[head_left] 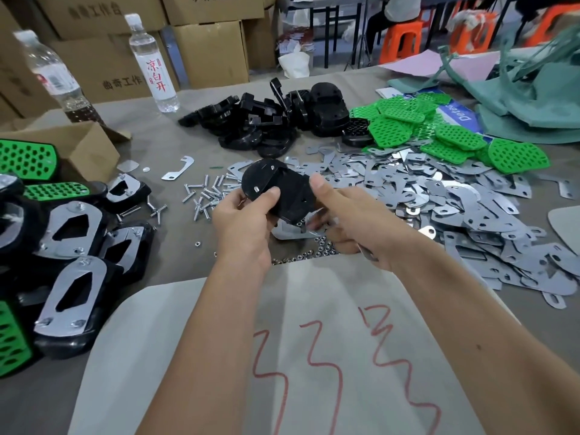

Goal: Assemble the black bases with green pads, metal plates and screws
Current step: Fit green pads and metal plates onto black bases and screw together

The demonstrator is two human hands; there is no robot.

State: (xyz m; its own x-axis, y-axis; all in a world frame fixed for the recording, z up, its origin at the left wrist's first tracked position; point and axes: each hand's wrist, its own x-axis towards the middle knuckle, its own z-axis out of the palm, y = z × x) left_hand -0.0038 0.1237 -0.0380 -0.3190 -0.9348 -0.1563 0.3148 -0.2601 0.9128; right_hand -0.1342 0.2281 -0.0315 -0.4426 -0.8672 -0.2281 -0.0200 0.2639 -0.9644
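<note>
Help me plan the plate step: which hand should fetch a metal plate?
Right, probably. The left hand grips the black base; the right hand only touches it and is nearer the plate pile.

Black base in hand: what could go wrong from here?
1. Two screw tips poke through the black base with no plate or nuts on; tilting it may let them drop out.
2. The right hand works blurred over the loose nuts near the table edge; some could get knocked off.
</note>
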